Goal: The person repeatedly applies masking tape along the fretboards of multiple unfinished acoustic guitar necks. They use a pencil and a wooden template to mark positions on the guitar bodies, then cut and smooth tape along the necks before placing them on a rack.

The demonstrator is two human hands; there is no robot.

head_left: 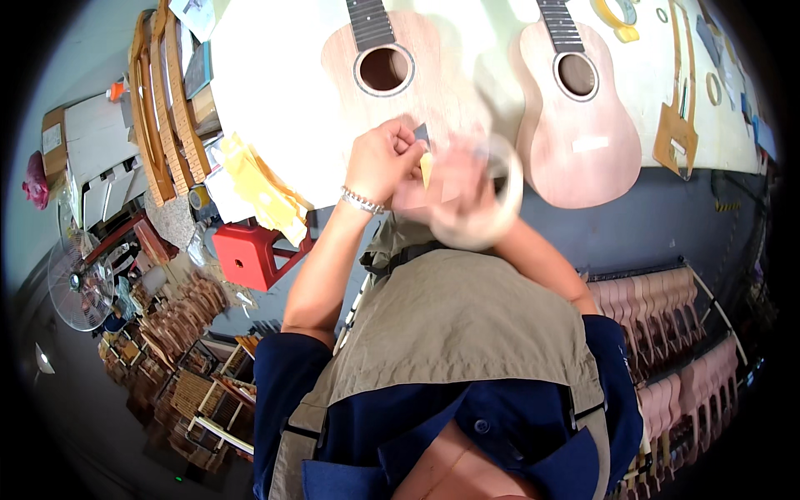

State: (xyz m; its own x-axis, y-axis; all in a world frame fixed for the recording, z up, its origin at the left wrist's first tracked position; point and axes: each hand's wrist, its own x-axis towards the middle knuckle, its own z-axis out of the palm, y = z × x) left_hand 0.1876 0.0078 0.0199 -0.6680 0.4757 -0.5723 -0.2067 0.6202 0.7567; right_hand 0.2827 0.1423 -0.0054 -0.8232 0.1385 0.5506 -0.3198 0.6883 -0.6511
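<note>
My left hand point(379, 164), with a silver chain bracelet at its wrist, is closed in a pinch over the lower end of a ukulele-like guitar body point(433, 83). A small dark grey flat piece point(422, 133) shows at its fingertips. Between my two hands is a small yellow piece point(427, 169). My right hand point(458, 175) is smeared by motion, so its fingers cannot be read. A cream ring, like a roll of tape point(510, 200), is blurred around or against that hand; which of the two I cannot tell.
A second guitar body point(579, 142) lies to the right on the pale worktable point(492, 25). Yellow tape point(617, 21) and a wooden template point(675, 137) sit farther right. Left are wooden necks point(158, 108), yellow cloths point(262, 187), a red stool point(250, 254) and a fan point(79, 279).
</note>
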